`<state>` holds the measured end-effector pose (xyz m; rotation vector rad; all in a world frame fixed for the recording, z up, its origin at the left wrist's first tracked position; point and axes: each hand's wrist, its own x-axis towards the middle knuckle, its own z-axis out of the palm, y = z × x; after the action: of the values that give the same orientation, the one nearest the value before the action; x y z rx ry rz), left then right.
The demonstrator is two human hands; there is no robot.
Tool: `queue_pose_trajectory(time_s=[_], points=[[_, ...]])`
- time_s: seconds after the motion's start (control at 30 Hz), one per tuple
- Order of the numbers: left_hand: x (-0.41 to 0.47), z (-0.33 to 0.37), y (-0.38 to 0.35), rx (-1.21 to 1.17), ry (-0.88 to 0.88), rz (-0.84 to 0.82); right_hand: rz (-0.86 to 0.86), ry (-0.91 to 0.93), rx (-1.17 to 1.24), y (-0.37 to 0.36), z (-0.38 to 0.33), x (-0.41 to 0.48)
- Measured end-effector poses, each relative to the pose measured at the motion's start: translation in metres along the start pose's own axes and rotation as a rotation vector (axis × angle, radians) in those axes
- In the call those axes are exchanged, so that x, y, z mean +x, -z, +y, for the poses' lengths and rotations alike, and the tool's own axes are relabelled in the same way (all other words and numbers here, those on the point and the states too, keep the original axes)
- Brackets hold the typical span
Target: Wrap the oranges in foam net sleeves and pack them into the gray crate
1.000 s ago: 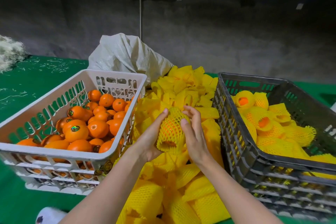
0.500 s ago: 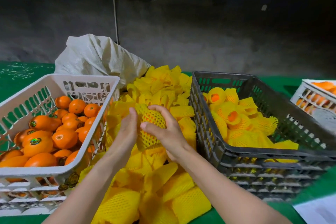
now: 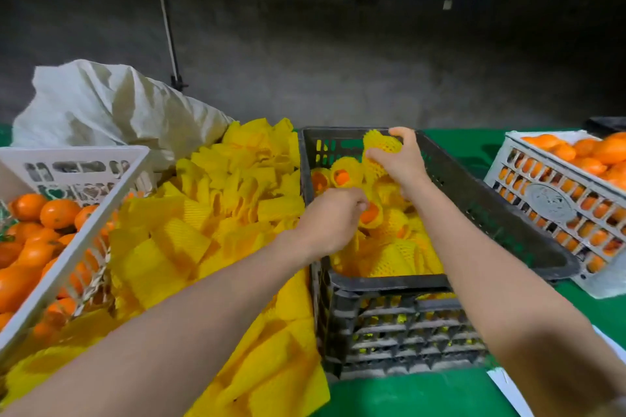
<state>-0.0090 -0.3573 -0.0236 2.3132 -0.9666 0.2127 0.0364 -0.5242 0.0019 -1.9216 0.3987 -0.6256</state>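
My right hand (image 3: 403, 162) grips an orange wrapped in a yellow foam net sleeve (image 3: 381, 145) and holds it over the far end of the gray crate (image 3: 389, 281). Several wrapped oranges (image 3: 393, 247) lie inside the crate. My left hand (image 3: 332, 220) hovers over the crate's left rim with its fingers loosely curled; I see nothing in it. A heap of loose yellow sleeves (image 3: 237, 200) lies to the left of the crate. Bare oranges (image 3: 57, 213) fill the white crate (image 3: 88, 230) at the far left.
A second white crate (image 3: 548, 200) full of oranges stands to the right of the gray one. A white sack (image 3: 111, 105) slumps behind the sleeve heap. Everything rests on a green table (image 3: 416, 396). A white sheet (image 3: 508, 389) lies at the front right.
Both hands have moved right, from above the sleeve heap to over the gray crate. The right hand carries the wrapped orange alone; the left hand has come off it.
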Motion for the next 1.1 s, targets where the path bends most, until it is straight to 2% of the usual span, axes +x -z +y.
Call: queue_pose_trajectory(time_s=[0.07, 0.13, 0.23, 0.3, 0.43, 0.53, 0.6, 0.73, 0.8, 0.9, 1.0, 1.07, 1.1], points=[[0.011, -0.001, -0.012, 0.131, 0.073, -0.153, 0.0, -0.103, -0.192, 0.007, 0.022, 0.027], [0.013, -0.005, -0.017, 0.187, 0.117, -0.213, 0.003, -0.141, -0.357, 0.01, 0.04, 0.049], [0.011, -0.01, -0.017, 0.166, 0.138, -0.174, 0.032, -0.089, -0.466, 0.01, 0.068, 0.072], [0.01, -0.01, -0.016, 0.152, 0.134, -0.159, -0.058, -0.069, -0.553, 0.006, 0.088, 0.082], [0.008, -0.007, -0.013, 0.095, 0.136, -0.148, -0.315, -0.147, -0.796, 0.002, 0.111, 0.085], [0.003, -0.007, -0.011, 0.026, 0.127, -0.097, -0.337, -0.146, -0.89, 0.004, 0.106, 0.081], [0.0, -0.008, -0.009, -0.107, 0.134, -0.006, -0.354, -0.104, -0.946, 0.002, 0.091, 0.072], [-0.011, -0.012, 0.014, -0.573, 0.299, 0.112, -0.429, 0.241, -0.802, -0.019, 0.029, 0.037], [-0.019, -0.022, 0.034, -0.685, 0.393, 0.169, -0.407, 0.449, -0.673, -0.031, -0.01, 0.004], [-0.04, -0.05, 0.068, -0.606, 0.462, 0.237, -0.409, 0.666, -0.432, -0.049, -0.059, -0.062], [-0.069, -0.081, 0.097, -0.559, 0.553, 0.316, -0.501, 0.758, -0.218, -0.077, -0.077, -0.131], [-0.094, -0.1, 0.11, -0.491, 0.622, 0.344, -0.694, 0.772, -0.279, -0.106, -0.067, -0.174], [-0.107, -0.108, 0.115, -0.471, 0.657, 0.34, -0.838, 0.758, -0.427, -0.123, -0.055, -0.192]])
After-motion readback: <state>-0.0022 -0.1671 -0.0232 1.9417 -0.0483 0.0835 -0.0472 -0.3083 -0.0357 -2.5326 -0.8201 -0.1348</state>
